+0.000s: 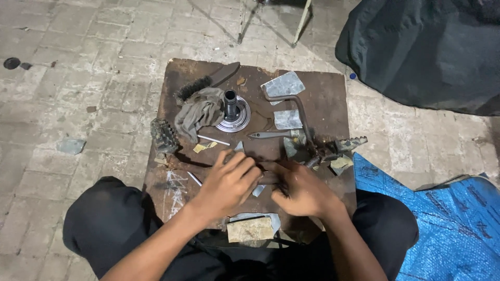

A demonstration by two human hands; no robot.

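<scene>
Looking down: I see both hands meeting low on a brown wooden bench that sits on a paved floor, my knees in dark trousers either side.
Left hand: curled, fingers bent down over a small dark metal part; it covers the part's left end, so I read it as gripping.
Right hand: also curled, fingertips pinching the same part from the right; closed on it as far as I can tell.
Dark metal part: lies between the two hands, mostly hidden; what shows runs left to right across the bench, so its long axis points from one hand to the other. Neither hand is clearly nearer; both touch it.
Direction: the part sits straight ahead of my body, at the bench's near middle.
Beyond the hands: a bent crank lever with a ridged foot peg lies just past the right hand, its shaft running away from me.
Further back: a steel hub with an upright tube stands beside a grey rag; a wire brush lies at the far-left corner.
Left edge: a toothed gear rests at the bench's rim.
Scattered: grey sandpaper scraps and a thin rod.
Right of me: a blue tarp on the floor.
</scene>
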